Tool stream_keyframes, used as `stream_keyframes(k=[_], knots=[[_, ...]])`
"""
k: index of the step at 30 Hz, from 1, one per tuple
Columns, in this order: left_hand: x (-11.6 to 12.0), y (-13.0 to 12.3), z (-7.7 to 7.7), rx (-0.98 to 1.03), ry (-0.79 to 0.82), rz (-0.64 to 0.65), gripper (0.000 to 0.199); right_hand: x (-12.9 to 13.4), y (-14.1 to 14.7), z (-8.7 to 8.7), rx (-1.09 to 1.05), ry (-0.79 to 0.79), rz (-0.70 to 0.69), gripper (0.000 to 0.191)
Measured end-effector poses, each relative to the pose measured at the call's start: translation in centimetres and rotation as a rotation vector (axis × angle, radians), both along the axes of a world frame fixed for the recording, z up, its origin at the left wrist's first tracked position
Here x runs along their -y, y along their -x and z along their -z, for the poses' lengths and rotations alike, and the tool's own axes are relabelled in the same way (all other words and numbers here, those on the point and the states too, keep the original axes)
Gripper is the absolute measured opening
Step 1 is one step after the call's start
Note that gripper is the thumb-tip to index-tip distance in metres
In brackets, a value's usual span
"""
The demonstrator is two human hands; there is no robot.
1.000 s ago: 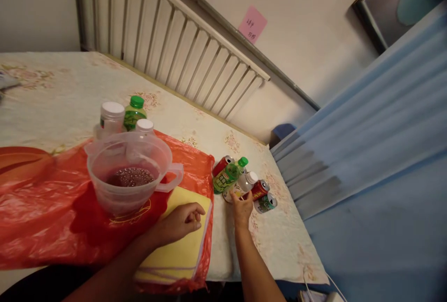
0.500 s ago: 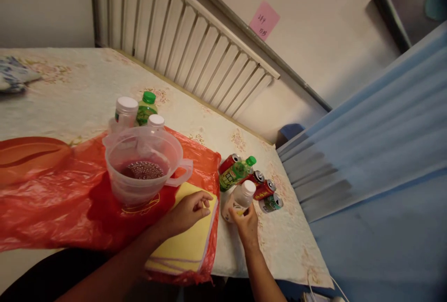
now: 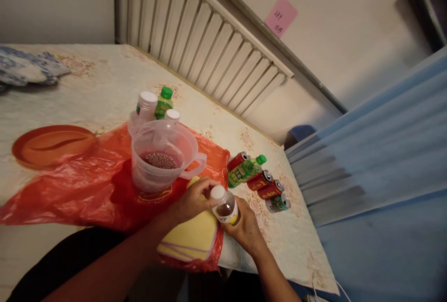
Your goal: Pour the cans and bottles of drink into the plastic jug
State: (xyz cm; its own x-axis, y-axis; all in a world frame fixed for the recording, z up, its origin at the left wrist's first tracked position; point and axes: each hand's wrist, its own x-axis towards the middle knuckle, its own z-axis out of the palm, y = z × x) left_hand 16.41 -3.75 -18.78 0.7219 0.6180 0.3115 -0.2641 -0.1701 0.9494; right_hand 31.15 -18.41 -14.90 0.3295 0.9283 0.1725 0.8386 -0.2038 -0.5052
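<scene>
A clear bottle with a white cap (image 3: 226,209) is gripped round its body by my right hand (image 3: 247,227), over the right edge of the yellow cloth. My left hand (image 3: 197,198) has its fingers closed at the bottle's white cap from the left. Just beyond my left hand stands a translucent plastic pitcher (image 3: 150,178) with dark, bubbly reddish liquid in it, its handle toward the right. Under the pitcher and the yellow cloth (image 3: 195,239) lies a red plastic bag (image 3: 87,190).
Behind the pitcher stand a white-lidded jar (image 3: 145,106), a green-capped bottle (image 3: 164,104) and another white-capped bottle (image 3: 172,116). Several cans (image 3: 271,189) and a green bottle (image 3: 244,171) lie at the right. An orange lid (image 3: 52,146) is at the left.
My right hand has lifted the white-capped bottle off the table and brought it left. My left hand has moved to its cap. The view has shifted, showing more of the table's left side.
</scene>
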Motion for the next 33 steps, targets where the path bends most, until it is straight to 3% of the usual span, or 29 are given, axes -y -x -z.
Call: stream_keyframes(k=[6, 12, 16, 21, 24, 28, 33], knots=[[0.3, 0.1, 0.2, -0.009, 0.008, -0.090, 0.026, 0.1, 0.5, -0.6, 0.077, 0.044, -0.012, 0.042], [0.3, 0.7, -0.3, 0.013, 0.004, -0.029, 0.052, 0.2, 0.6, -0.9, 0.104, 0.069, -0.016, 0.045], [0.3, 1.1, -1.0, -0.016, -0.097, -0.047, 0.028, 0.1, 0.8, -1.2, 0.113, 0.109, -0.021, 0.043], [0.4, 0.7, -0.6, -0.081, 0.003, -0.204, 0.022, 0.4, 0.4, -1.1, 0.123, 0.114, -0.010, 0.038], [0.4, 0.7, -0.3, -0.099, 0.015, -0.218, 0.020, 0.6, -0.1, -1.5, 0.125, 0.080, 0.010, 0.035], [0.5, 0.9, 0.0, -0.105, -0.006, -0.173, 0.017, 0.2, -0.8, -3.3, 0.150, -0.005, 0.014, 0.045], [0.7, 0.9, 0.2, -0.134, 0.045, -0.055, 0.017, -2.1, -0.9, -7.2, 0.261, -0.084, -0.038, 0.055]])
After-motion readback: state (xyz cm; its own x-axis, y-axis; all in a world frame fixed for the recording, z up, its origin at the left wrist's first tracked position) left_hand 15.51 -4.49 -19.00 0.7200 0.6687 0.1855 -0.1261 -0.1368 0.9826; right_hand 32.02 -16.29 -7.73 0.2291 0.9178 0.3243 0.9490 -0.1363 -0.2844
